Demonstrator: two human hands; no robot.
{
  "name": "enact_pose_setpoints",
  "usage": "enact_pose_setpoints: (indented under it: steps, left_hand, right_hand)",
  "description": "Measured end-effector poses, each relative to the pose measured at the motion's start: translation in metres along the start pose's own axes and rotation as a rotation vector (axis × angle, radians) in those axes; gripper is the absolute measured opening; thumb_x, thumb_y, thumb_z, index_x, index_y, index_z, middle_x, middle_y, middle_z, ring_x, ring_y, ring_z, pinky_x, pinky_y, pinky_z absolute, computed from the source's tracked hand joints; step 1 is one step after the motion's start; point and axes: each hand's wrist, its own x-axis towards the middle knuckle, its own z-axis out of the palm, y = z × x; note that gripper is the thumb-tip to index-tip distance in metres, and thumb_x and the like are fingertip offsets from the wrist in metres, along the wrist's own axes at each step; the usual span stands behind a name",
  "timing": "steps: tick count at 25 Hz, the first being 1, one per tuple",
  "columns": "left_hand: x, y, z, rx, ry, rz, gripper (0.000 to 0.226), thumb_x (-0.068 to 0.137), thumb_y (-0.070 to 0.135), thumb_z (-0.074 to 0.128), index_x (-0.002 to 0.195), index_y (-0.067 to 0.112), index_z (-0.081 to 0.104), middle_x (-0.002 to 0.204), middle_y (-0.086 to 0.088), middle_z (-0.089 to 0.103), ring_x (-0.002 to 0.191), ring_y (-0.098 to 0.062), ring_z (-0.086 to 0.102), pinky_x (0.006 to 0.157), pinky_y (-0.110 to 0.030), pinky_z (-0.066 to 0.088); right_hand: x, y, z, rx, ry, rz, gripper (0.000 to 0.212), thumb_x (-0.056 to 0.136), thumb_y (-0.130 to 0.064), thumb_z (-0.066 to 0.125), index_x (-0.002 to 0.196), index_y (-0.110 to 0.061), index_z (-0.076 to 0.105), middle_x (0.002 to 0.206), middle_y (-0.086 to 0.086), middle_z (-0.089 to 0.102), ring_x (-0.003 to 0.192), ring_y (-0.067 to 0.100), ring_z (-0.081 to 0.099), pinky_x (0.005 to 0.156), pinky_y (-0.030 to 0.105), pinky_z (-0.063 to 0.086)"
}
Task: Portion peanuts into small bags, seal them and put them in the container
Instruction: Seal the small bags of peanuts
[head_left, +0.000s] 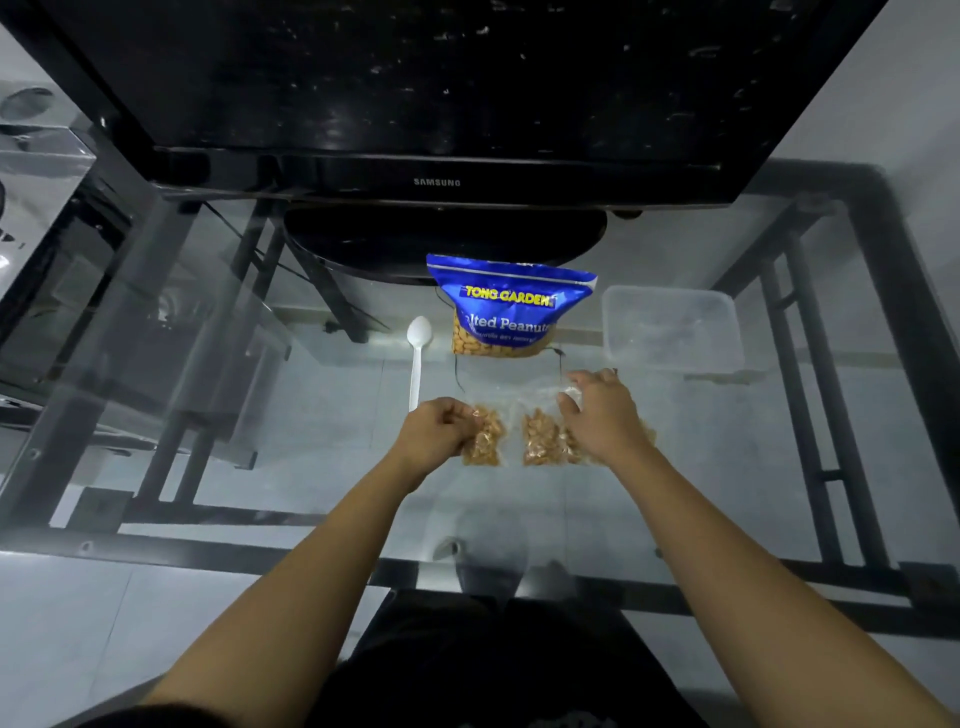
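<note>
Pinching the near-left small bag of peanuts (484, 437) with my left hand (435, 435), I have my fingers curled onto its left edge while it lies on the glass table (322, 467). My right hand (602, 415) reaches over the other small bags (543, 439) just to the right, fingers spread and slightly bent, resting on the clear plastic there. I cannot tell whether those fingers actually grip the plastic or only press on it, because the hand covers most of it. At least 2 filled bags show, 1 under each hand, and peanuts peek out on the far side of my right wrist too, so there may be a 3rd.

The blue pouch of salted peanuts (511, 312) stands upright just beyond the small bags, leaning against the base of the television (441, 104). The white plastic spoon (417, 358) lies flat to the left of the pouch, bowl away from me, its handle end close to my left hand. The clear container (672, 327) sits to the right of the pouch, lid off, well apart from my left hand and near the fingertips of my right. Nothing I can make out lies inside it. A thin black cable (457, 376) trails across the glass between the pouch and the small bags.
</note>
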Motion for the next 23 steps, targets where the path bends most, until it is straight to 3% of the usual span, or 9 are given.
enact_pose_setpoints:
  steps: [4,6,9,11,13,15,17,20,23]
  left_hand:
    - [0.01,-0.006,0.013,0.257,0.132,0.058,0.01,0.084,0.016,0.063,0.086,0.006,0.063,0.078,-0.011,0.066,0.07,-0.024,0.062,0.069,-0.03,0.056]
    - [0.011,-0.005,0.017,0.447,0.186,0.11,0.019,0.085,0.021,0.061,0.092,0.004,0.062,0.078,-0.009,0.066,0.072,-0.021,0.06,0.06,-0.021,0.047]
    - [0.008,-0.005,0.019,0.596,0.252,0.124,0.035,0.086,0.033,0.059,0.107,0.004,0.057,0.09,-0.01,0.067,0.081,-0.023,0.061,0.07,-0.025,0.043]
    - [0.004,-0.002,0.019,0.595,0.324,0.214,0.039,0.086,0.03,0.059,0.115,0.005,0.054,0.104,-0.01,0.061,0.089,-0.023,0.059,0.075,-0.028,0.043]
    - [-0.003,0.009,0.018,0.43,0.259,0.356,0.036,0.085,0.017,0.059,0.119,0.008,0.055,0.114,-0.009,0.058,0.093,-0.017,0.057,0.079,-0.023,0.045]
    - [-0.011,0.025,0.02,0.306,0.017,0.41,0.04,0.084,0.007,0.058,0.123,0.012,0.055,0.118,-0.005,0.06,0.1,-0.009,0.056,0.083,-0.015,0.045]
    - [-0.015,0.037,0.021,0.36,-0.111,0.475,0.032,0.086,0.01,0.061,0.117,0.013,0.06,0.109,-0.001,0.066,0.096,-0.006,0.061,0.083,-0.009,0.048]
    - [-0.02,0.063,0.021,0.359,-0.092,0.567,0.019,0.086,0.015,0.065,0.104,0.013,0.068,0.091,0.005,0.069,0.084,-0.005,0.064,0.076,-0.014,0.051]
    - [-0.029,0.101,0.016,0.395,-0.078,0.642,0.014,0.086,0.016,0.065,0.098,0.01,0.069,0.076,0.009,0.063,0.069,0.009,0.058,0.063,-0.004,0.043]
  right_hand:
    - [0.005,0.005,0.019,-0.063,-0.007,0.0,0.044,0.091,-0.029,0.053,0.127,-0.005,0.052,0.128,0.019,0.047,0.12,0.034,0.045,0.097,0.039,0.043]
    - [0.007,0.004,0.021,-0.033,0.032,-0.009,0.034,0.089,-0.023,0.058,0.118,-0.005,0.058,0.123,0.016,0.049,0.115,0.032,0.047,0.092,0.036,0.045]
    - [0.004,0.002,0.017,0.074,0.111,-0.054,0.013,0.086,-0.014,0.061,0.096,-0.008,0.064,0.107,0.011,0.06,0.101,0.026,0.055,0.076,0.026,0.041]
    - [-0.004,-0.001,0.009,0.19,0.079,-0.088,0.005,0.086,-0.014,0.062,0.088,-0.01,0.063,0.093,0.006,0.067,0.087,0.018,0.06,0.071,0.023,0.041]
    - [-0.016,-0.004,-0.001,0.317,0.026,-0.136,0.003,0.086,-0.015,0.062,0.085,-0.013,0.061,0.08,-0.001,0.067,0.075,0.015,0.063,0.07,0.025,0.049]
    - [-0.03,-0.006,-0.009,0.398,0.011,-0.171,0.003,0.086,-0.016,0.063,0.084,-0.015,0.06,0.073,-0.007,0.066,0.071,0.015,0.066,0.069,0.027,0.053]
    - [-0.039,-0.008,-0.014,0.505,0.025,-0.159,0.004,0.085,-0.017,0.064,0.084,-0.018,0.061,0.073,-0.009,0.068,0.073,0.015,0.068,0.069,0.028,0.054]
    - [-0.044,-0.012,-0.032,0.699,0.086,-0.088,0.005,0.084,-0.017,0.067,0.086,-0.02,0.063,0.079,-0.007,0.07,0.078,0.009,0.07,0.072,0.021,0.053]
    - [-0.04,-0.024,-0.055,0.801,0.12,-0.095,0.005,0.084,-0.017,0.067,0.082,-0.021,0.065,0.081,0.0,0.072,0.078,0.012,0.07,0.077,0.024,0.055]
